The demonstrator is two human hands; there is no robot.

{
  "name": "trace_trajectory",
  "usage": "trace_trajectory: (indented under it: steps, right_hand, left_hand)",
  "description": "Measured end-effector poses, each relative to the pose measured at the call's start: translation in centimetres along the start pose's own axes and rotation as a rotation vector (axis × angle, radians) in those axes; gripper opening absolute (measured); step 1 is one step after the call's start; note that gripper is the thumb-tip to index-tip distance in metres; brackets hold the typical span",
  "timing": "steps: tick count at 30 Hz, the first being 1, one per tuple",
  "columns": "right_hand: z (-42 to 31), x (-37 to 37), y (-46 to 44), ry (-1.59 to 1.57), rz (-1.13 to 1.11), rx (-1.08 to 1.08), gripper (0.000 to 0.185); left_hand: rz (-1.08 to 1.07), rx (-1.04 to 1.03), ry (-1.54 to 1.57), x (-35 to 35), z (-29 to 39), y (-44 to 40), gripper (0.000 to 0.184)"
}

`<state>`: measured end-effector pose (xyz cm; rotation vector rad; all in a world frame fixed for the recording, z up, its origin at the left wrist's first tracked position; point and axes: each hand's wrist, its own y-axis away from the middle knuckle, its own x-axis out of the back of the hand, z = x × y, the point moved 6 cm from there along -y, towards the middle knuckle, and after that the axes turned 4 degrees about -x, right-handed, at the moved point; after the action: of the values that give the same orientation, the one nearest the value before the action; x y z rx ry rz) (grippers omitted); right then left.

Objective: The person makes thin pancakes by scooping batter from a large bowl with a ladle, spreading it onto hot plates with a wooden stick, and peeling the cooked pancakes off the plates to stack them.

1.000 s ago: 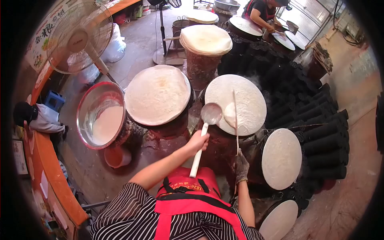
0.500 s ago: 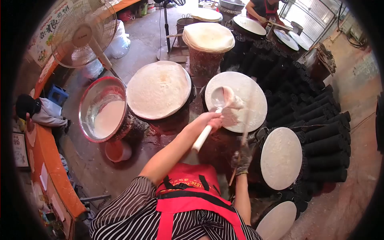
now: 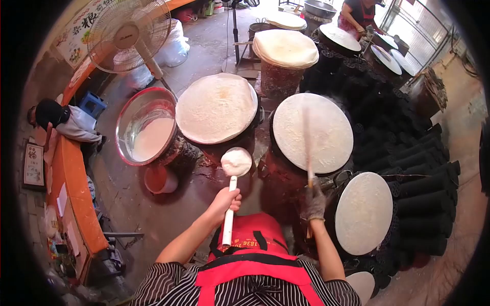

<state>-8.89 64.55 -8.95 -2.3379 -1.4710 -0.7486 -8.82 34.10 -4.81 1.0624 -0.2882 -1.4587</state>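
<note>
My left hand is closed around the white handle of a ladle, which has pale batter in its bowl. The ladle is between the two nearest griddles, close in front of my apron. My right hand, in a grey glove, grips a thin wooden spreader. Its far end is blurred by motion over the round griddle, whose top is covered with pale batter. Left of that griddle lies a large pale flatbread on a second round griddle.
A red-rimmed metal basin of batter stands left, with a bucket below it. More coated griddles are at right, near stacked black coal briquettes. A fan stands left. Another person works at the back; someone else is far left.
My left hand has drawn the ladle back from above the right griddle, toward me and left. The bare dark patch there is now coated. The spreader has swung across the griddle.
</note>
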Motion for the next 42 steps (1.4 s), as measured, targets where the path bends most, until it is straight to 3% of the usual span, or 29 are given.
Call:
trace_trajectory:
  steps: [2,3,6,8,9,11,13,15,16,17,18,21,23,29,42]
  right_hand:
    - [-0.9,-1.6,3.1,0.068,-0.185,-0.048,0.036]
    - [-1.7,-2.5,4.2,0.126,-0.236,0.115,0.040]
    - [-6.4,-5.1,7.6,0.144,-0.394,0.230,0.038]
    - [-8.9,-8.0,10.8,0.239,-0.520,0.282,0.027]
    - [-11.1,-9.0,12.9,0.328,-0.741,0.295,0.020]
    - [-12.7,-11.1,15.4,0.263,-0.839,0.438,0.017]
    - [-8.2,-14.1,15.6,0.061,-0.971,0.385,0.017]
    - [0.3,-18.2,14.4,0.028,-1.061,0.012,0.019]
    - [8.4,-21.6,13.0,0.283,-0.916,0.598,0.023]
    - [10.1,-22.3,12.4,0.672,-0.722,1.284,0.030]
    - [14.2,-23.9,10.6,0.856,-0.673,1.461,0.031]
    - [27.3,-28.5,2.2,1.855,-0.847,1.386,0.038]
    - [31.5,-30.3,-1.3,2.139,-0.850,1.427,0.041]
    - [35.5,-31.9,-7.8,1.929,-0.605,1.245,0.041]
    - [38.2,-30.0,-9.7,1.835,-0.546,1.158,0.041]
  left_hand:
    - [0.019,-0.006,0.044,1.7,-1.7,0.6,0.014]
    - [0.011,-0.005,0.064,1.8,-2.2,1.0,0.017]
    - [-0.023,0.011,0.129,2.0,-4.5,1.7,0.034]
    - [-0.021,-0.028,0.164,2.0,-5.5,2.4,0.033]
    - [-0.007,-0.035,0.199,2.4,-6.4,2.8,0.033]
    - [0.075,0.066,0.179,5.6,-9.0,2.6,0.018]
    - [0.117,0.028,0.184,7.6,-10.4,3.7,0.015]
    - [0.134,0.037,0.258,10.6,-12.2,4.1,0.015]
    - [0.148,0.038,0.300,11.9,-13.3,4.3,0.015]
    - [0.170,0.029,0.351,13.1,-14.2,4.4,0.017]
    - [0.196,0.021,0.399,14.4,-15.0,4.5,0.019]
    - [0.283,0.005,0.513,17.7,-17.6,5.1,0.024]
    - [0.333,-0.025,0.561,19.4,-19.0,5.4,0.024]
    - [0.478,0.031,0.628,23.0,-21.5,5.4,0.026]
    - [0.431,-0.010,0.770,23.7,-22.7,5.2,0.023]
